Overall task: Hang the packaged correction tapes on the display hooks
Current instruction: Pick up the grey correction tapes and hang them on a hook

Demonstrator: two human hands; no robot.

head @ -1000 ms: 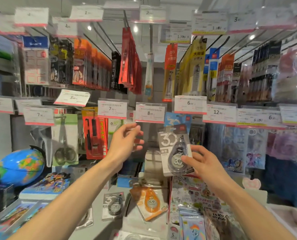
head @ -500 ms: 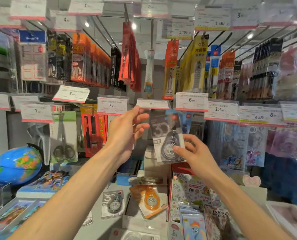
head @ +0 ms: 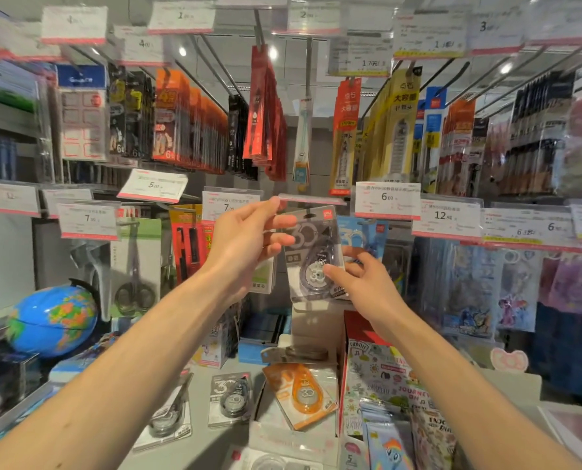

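Globe (head: 52, 320) at far left; scissors pack (head: 135, 266) hanging beside it. Left hand (head: 245, 240), grip closed, pinches the flipped-up price tag (head: 311, 199). Grey packaged correction tape (head: 315, 254) hangs directly under that tag, gripped at its lower edge by the right hand (head: 367, 283). Below, grey pack (head: 230, 400) and orange pack (head: 301, 395) lie on the tabletop (head: 201, 378).
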